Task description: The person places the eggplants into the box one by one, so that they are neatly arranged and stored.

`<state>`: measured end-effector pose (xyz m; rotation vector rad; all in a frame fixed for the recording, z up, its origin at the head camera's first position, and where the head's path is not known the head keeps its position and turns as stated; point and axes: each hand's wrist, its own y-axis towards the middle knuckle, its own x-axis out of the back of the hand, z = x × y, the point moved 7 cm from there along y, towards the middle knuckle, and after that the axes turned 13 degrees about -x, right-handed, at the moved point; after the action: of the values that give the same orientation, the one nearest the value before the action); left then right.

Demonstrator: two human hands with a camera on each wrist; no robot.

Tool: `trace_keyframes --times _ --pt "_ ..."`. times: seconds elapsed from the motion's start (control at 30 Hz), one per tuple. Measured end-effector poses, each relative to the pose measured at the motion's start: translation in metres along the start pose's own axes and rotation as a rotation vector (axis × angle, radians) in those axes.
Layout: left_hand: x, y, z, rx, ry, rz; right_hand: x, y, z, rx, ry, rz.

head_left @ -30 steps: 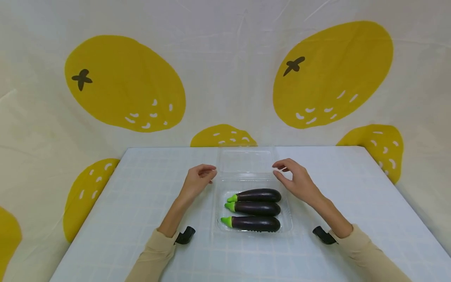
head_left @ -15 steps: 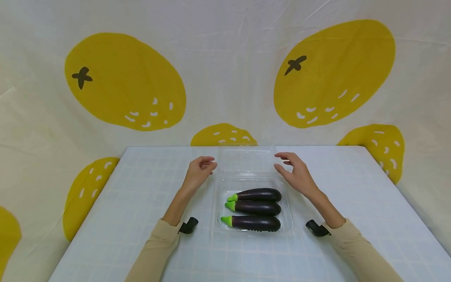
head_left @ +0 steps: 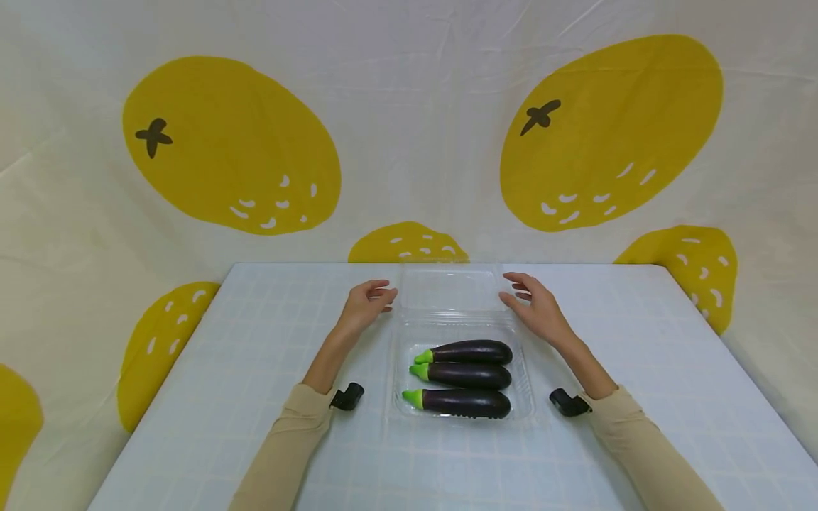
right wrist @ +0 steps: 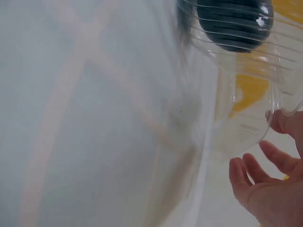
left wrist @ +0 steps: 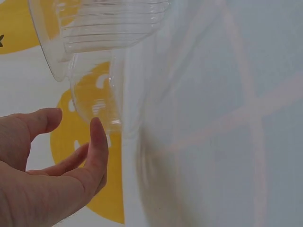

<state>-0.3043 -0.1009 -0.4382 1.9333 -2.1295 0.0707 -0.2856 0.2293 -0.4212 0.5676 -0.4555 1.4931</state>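
Note:
A clear plastic clamshell box [head_left: 525, 387] stands on the table with its lid [head_left: 450, 289] folded back at the far side. In its base lie three dark eggplants with green stem ends: a far eggplant [head_left: 476, 351], a middle eggplant [head_left: 469, 375] and a near eggplant [head_left: 466, 403]. Left of the lid is my left hand [head_left: 363, 306], its thumb and fingers spread apart with nothing between them. My right hand [head_left: 538, 309] mirrors it at the lid's right side, fingers loosely bent. In the right wrist view the thumb [right wrist: 284, 122] is at the lid's edge; contact cannot be told.
The table [head_left: 255, 341] wears a pale checked cloth. Behind it hangs a light curtain [head_left: 415, 142] printed with large yellow fruits. Black wrist devices, one at the left cuff [head_left: 348, 396] and one at the right cuff [head_left: 567, 402], sit low beside the box.
Both hands have moved forward, away from the body, along the sides of the lid. The box and the eggplants stay where they were; the head view has shifted slightly.

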Motion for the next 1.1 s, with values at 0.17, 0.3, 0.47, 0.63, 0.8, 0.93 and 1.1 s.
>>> trace_keyframes --times 0.17,0.3,0.47,0.63,0.8,0.93,1.1 --pt "-0.003 0.004 0.004 0.0 -0.041 0.008 -0.003 0.004 -0.008 -0.049 0.033 0.036" --pt "-0.007 0.005 0.008 0.017 -0.063 0.024 -0.002 0.005 -0.011 -0.078 0.053 0.055" --pt "-0.011 0.003 0.009 0.011 -0.075 0.05 -0.001 0.003 -0.012 -0.077 0.031 0.061" --pt "-0.011 0.003 0.006 -0.014 -0.11 0.043 -0.001 0.003 -0.014 -0.089 0.014 0.066" --pt "-0.009 0.002 0.007 -0.002 -0.12 0.035 0.001 0.003 -0.012 -0.082 0.02 0.062" --pt "-0.008 0.001 0.006 0.006 -0.128 0.025 0.003 0.003 -0.009 -0.082 0.023 0.055" --pt "-0.006 0.0 0.002 -0.004 -0.139 0.007 0.006 0.003 -0.006 -0.077 0.028 0.032"
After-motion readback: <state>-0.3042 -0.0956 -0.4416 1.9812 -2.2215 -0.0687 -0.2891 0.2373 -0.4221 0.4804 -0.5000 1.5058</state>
